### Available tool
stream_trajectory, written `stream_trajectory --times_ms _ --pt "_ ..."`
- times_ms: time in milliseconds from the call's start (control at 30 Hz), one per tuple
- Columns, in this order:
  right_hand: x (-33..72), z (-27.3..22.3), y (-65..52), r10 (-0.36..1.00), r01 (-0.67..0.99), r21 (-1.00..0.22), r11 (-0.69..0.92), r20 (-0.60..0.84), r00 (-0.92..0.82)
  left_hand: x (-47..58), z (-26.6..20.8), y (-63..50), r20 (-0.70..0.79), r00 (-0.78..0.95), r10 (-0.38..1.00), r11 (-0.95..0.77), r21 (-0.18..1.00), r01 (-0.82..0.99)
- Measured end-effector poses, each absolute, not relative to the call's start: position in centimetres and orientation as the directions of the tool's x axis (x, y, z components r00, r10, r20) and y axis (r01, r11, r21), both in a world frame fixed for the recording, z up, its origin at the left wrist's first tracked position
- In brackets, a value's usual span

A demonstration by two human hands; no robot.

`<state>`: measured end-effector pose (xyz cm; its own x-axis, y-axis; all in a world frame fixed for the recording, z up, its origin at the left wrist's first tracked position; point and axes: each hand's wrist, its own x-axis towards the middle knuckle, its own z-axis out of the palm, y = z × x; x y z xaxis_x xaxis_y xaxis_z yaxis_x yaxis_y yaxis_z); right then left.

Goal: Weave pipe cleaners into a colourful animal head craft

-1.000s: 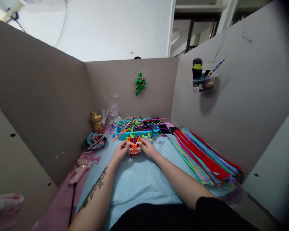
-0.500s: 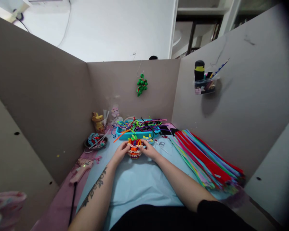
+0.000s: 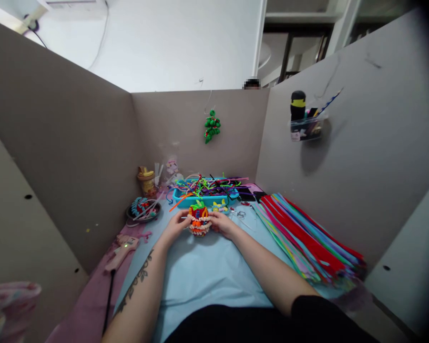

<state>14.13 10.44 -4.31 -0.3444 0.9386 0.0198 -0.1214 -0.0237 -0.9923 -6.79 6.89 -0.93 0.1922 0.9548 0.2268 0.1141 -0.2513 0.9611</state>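
A small round pipe-cleaner figure [image 3: 199,222], red and orange with white wavy bands and a green top, is held upright between my two hands just above or on the blue table cover [image 3: 214,281]. My left hand [image 3: 178,226] closes on its left side, and my right hand [image 3: 221,224] grips it from the right. Some fingertips are hidden behind the figure. Right behind it stands a blue tray [image 3: 207,202] heaped with loose pipe cleaners [image 3: 210,186] in many colours. A small yellow and blue piece [image 3: 219,206] lies just beyond my right hand.
Scissors [image 3: 239,214] lie right of my hands, near bundled pipe cleaners [image 3: 303,238]. At left are a dark bowl [image 3: 143,216], a pink glue gun [image 3: 121,252] with its cord, and a brown cup [image 3: 147,183]. Grey partitions enclose the table; a person's head [image 3: 251,84] shows behind.
The figure has turned slightly in my hands, and my right fingers have shifted along its side. The person's head behind the partition has moved right. The view has shifted a little.
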Motion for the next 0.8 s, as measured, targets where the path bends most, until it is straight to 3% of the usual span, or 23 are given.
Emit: stream_trajectory --times_ms 167,267,433,800 --pt "14.5 -3.6 9.5 0.912 -0.204 -0.962 -0.181 -0.086 -0.400 -6.3 -0.7 6.5 0.139 0.091 0.986 -0.143 0.989 0.037" --pt "14.4 -3.3 9.2 0.923 -0.269 -0.938 -0.220 -0.110 -0.370 -5.6 -0.8 6.1 0.164 0.048 0.985 -0.164 0.986 -0.005" --pt "14.0 -2.9 8.8 0.931 -0.333 -0.909 -0.250 -0.132 -0.339 -4.7 -1.3 6.0 0.270 0.121 0.955 -0.269 0.963 -0.023" --pt "13.6 -2.3 7.9 0.930 -0.350 -0.905 -0.242 -0.113 -0.351 -3.8 -1.2 5.5 0.290 0.170 0.942 -0.297 0.955 0.018"
